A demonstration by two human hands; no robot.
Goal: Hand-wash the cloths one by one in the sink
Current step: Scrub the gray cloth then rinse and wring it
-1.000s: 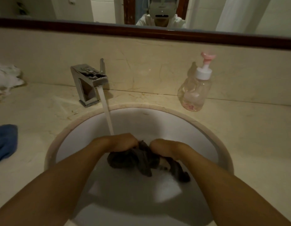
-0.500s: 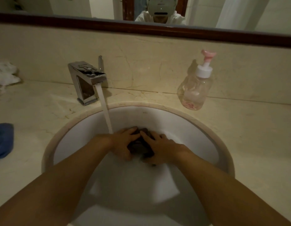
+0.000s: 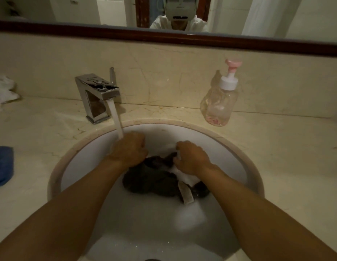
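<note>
We count three cloths: one dark grey cloth centre, one blue cloth at 9 o'clock, one crumpled white cloth at 10. One square chrome tap, one clear plastic pump bottle, one round white sink.

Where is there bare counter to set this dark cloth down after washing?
Widest bare countertop: right of the sink, past the soap pump bottle. Smaller patch: between faucet and blue cloth. Crowded: far left, with the blue cloth and white cloth; the sink, holding the dark cloth.
</note>
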